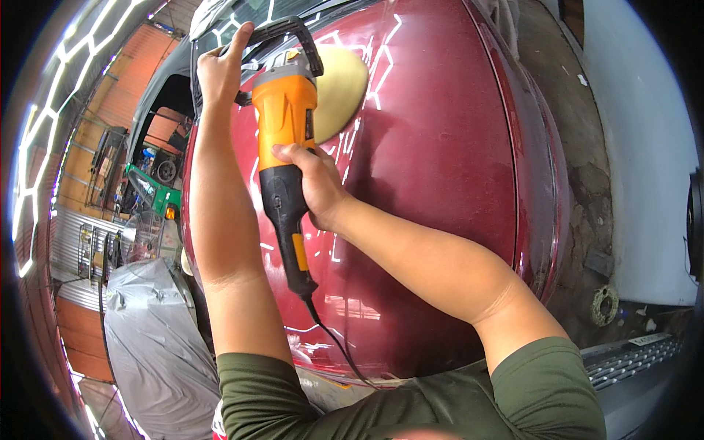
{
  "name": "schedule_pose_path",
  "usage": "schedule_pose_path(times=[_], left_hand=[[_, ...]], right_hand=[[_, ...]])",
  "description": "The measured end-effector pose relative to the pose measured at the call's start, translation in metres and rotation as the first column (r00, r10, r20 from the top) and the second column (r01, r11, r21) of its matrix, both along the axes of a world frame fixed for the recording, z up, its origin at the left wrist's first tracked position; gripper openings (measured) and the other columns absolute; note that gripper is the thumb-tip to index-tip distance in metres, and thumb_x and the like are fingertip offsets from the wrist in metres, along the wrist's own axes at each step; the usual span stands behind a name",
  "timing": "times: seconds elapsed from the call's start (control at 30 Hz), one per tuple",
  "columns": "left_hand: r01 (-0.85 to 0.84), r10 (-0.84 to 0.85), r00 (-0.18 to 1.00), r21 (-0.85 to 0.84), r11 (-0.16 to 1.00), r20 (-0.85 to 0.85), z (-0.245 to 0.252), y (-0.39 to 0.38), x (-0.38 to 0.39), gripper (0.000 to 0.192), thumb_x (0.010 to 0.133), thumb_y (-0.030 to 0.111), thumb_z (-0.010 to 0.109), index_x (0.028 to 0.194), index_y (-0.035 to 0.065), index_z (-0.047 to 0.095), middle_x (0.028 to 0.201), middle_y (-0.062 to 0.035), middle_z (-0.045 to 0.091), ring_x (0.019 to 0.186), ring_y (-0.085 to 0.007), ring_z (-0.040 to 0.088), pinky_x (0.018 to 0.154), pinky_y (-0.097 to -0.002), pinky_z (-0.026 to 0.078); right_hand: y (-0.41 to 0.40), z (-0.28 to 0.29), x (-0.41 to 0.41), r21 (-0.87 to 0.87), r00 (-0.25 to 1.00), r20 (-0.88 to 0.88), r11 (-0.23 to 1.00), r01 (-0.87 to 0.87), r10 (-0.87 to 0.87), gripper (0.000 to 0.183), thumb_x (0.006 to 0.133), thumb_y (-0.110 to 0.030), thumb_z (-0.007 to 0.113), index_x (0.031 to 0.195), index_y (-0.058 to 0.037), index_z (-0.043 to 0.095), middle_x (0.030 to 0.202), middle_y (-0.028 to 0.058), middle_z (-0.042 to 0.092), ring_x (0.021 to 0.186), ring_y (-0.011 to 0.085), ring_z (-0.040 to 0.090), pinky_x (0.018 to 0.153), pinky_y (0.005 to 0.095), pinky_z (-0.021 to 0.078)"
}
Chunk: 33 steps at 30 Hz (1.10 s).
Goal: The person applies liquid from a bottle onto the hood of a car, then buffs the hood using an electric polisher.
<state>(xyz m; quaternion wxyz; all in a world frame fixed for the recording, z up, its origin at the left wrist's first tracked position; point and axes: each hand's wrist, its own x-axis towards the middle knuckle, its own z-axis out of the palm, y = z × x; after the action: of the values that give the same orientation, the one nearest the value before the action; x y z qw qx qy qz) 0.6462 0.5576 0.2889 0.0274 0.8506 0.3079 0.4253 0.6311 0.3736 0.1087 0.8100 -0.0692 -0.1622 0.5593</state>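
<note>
An orange and black electric car polisher (286, 126) lies across the left part of a glossy red car hood (440, 137). Its pale yellow polishing pad (342, 91) shows to the right of the tool's head, over the hood. At the top, my left hand (223, 66) is on the black loop handle (286, 27), thumb raised along it. My right hand (316, 181) grips the polisher's body at its middle, thumb on the orange housing. A black power cord (344, 352) runs from the tool's rear end down over the hood's front edge. The pad's underside is hidden.
A grey-covered vehicle (154, 330) stands at lower left, with a green vehicle (159, 192) and a fan (144, 236) beyond. A pale vehicle panel (643, 165) rises on the right. A fluffy ring-shaped pad (605, 305) is on or near the floor between.
</note>
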Motion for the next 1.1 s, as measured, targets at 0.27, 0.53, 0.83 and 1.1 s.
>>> schedule_pose_path(times=[0.27,0.53,0.83,1.1], left_hand=[[-0.145,0.142,0.986,-0.028,0.989,-0.087,0.014,0.003,0.000,0.085,0.082,0.079,0.063,0.082,-0.0055,0.077,0.071,-0.0187,0.069,0.076,-0.0289,0.068,0.083,-0.0414,0.053],[-0.089,0.203,0.950,0.417,0.904,-0.237,0.009,-0.040,0.029,0.069,0.091,0.067,0.050,0.083,0.0053,0.079,0.086,-0.0258,0.075,0.091,-0.0430,0.073,0.088,-0.0498,0.055],[-0.344,0.440,0.866,0.353,0.870,-0.239,0.006,-0.010,0.015,0.076,0.094,0.069,0.043,0.100,0.0026,0.081,0.108,-0.0291,0.074,0.108,-0.0467,0.070,0.096,-0.0535,0.053],[-0.405,0.472,0.846,0.275,0.872,-0.249,0.005,0.016,-0.004,0.077,0.096,0.064,0.038,0.108,0.0001,0.078,0.114,-0.0325,0.071,0.115,-0.0494,0.066,0.101,-0.0534,0.050]], right_hand=[[0.002,0.000,0.005,-0.003,0.997,0.018,0.998,-0.069,0.069,0.040,0.086,-0.032,0.074,0.115,-0.0066,0.063,0.089,0.0021,0.064,0.075,0.0123,0.065,0.069,0.0279,0.0533],[-0.001,-0.001,0.001,0.001,0.992,0.033,0.993,-0.118,0.118,0.040,0.089,-0.034,0.072,0.116,-0.0060,0.063,0.091,0.0028,0.066,0.076,0.0139,0.066,0.071,0.0297,0.0535],[0.002,-0.007,-0.005,0.095,0.982,0.055,0.978,-0.186,0.181,0.041,0.096,-0.042,0.068,0.113,-0.0047,0.064,0.088,0.0075,0.071,0.075,0.0171,0.071,0.072,0.0323,0.0586],[0.004,-0.007,-0.002,0.267,0.918,-0.068,0.894,-0.361,0.391,0.035,0.091,-0.040,0.072,0.103,-0.0081,0.062,0.079,0.0042,0.067,0.065,0.0179,0.068,0.063,0.0340,0.0570]])
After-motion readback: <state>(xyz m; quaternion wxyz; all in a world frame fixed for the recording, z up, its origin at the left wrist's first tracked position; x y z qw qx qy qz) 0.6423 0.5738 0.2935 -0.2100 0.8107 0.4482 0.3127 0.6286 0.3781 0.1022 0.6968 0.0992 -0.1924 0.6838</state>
